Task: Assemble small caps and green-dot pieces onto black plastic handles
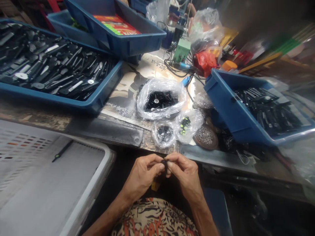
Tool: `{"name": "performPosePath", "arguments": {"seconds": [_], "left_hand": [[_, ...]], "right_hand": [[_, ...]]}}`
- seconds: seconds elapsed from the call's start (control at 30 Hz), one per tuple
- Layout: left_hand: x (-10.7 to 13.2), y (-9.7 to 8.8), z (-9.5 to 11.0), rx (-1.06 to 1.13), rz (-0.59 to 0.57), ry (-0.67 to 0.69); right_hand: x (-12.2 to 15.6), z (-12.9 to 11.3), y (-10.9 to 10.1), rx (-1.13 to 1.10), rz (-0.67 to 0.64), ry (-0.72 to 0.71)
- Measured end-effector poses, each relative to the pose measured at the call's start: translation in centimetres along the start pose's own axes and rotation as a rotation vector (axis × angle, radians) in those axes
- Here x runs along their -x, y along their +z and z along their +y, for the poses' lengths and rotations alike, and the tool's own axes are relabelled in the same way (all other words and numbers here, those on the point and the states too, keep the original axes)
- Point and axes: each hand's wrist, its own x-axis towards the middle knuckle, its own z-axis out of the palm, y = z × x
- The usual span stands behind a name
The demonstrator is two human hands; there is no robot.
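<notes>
Head view, left hand (144, 172) and right hand (184, 172) pinching dark piece (164, 162), screws (204, 135) in dish (215, 141)

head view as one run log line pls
left hand: pinching small dark part | right hand: fingertips at same part | beyond: open plastic bag, black pieces; brown dish, metal bits

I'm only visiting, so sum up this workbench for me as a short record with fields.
Left hand: pinches a small black piece
Right hand: appears to pinch the same piece
Piece's shape: mostly hidden
Ahead: clear plastic bag of black parts; round brown dish of small metal pieces
Left: blue plastic tray of mostly black parts; white plastic crate holding a thin black part
Right: tilted blue plastic bin of black parts
</notes>
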Motion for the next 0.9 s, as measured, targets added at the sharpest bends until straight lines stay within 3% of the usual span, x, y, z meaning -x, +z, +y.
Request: {"name": "performPosePath", "arguments": {"seconds": [0.3,0.53,0.9], "left_hand": [[0.2,0.4,-0.9,-0.044,0.047,0.093],[-0.1,0.8,-1.2,-0.098,0.085,0.185],[-0.2,1.3,-1.0,-0.056,0.072,0.072]], "right_hand": [[-0.1,0.1,0.1,-0.024,-0.003,-0.013],[-0.4,-0.1,0.9,0.003,0.081,-0.066],[-0.5,-0.2,0.8,0.101,0.115,-0.105]]}}
